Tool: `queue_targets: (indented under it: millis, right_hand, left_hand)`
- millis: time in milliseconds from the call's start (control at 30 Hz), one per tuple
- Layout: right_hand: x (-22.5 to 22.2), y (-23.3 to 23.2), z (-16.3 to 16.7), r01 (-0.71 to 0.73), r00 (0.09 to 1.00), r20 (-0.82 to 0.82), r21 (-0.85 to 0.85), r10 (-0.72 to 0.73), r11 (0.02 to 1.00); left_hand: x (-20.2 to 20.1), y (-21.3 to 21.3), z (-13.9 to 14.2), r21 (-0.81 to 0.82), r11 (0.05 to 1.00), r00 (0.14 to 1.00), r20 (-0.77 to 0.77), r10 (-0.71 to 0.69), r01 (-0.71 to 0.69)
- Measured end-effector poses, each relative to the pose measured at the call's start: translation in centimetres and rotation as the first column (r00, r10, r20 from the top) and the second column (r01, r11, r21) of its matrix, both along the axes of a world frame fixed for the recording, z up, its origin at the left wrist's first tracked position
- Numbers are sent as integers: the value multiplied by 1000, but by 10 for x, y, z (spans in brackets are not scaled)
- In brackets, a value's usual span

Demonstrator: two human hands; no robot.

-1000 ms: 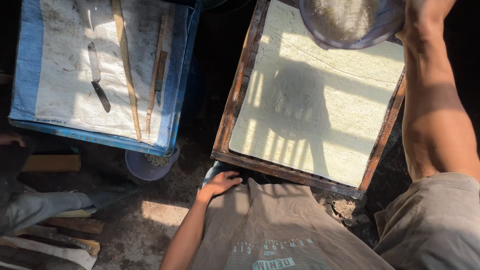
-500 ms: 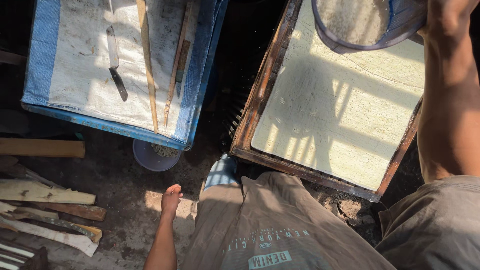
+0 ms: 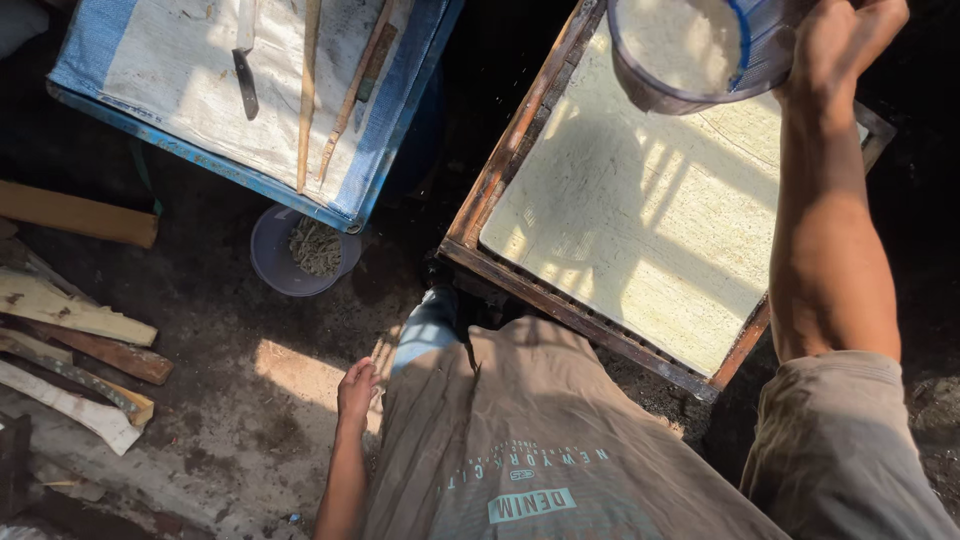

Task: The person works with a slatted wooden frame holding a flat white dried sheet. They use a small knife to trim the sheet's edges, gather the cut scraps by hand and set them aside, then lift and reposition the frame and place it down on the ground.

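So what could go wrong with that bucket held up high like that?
The right hand alone holds the bucket of pale liquid tilted above the wooden tray, so it might slip or slosh past the frame onto the dirt floor. The left hand hangs free and steadies nothing. A hard splash could also dent the smooth pale layer already in the tray.

Right arm raised and outstretched, right hand (image 3: 835,45) in closed grip, left hand (image 3: 356,390) hanging loose, fingers relaxed
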State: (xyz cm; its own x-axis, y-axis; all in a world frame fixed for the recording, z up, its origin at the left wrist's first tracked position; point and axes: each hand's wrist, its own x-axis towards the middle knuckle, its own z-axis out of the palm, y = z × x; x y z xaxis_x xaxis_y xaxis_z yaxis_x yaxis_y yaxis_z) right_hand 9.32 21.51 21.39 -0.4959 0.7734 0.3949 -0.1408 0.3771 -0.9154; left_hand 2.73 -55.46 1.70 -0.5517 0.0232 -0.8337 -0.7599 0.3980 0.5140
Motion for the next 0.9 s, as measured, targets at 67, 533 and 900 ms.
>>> queue_targets:
  millis: [67,533,900]
  right_hand:
    - [-5,-11,1,-141,988,-57,45,143,989]
    - [-233,-285,-39,-151,988,-57,-540,143,828]
    - [-391,-547,-97,143,953,-248,-131,-172,981]
  left_hand:
    - [23,-20,0,20,997,997,36,73,-73]
    - [30,-124,12,23,925,921,-86,379,-379]
    - [83,-361,63,156,537,481,-290,827,-829]
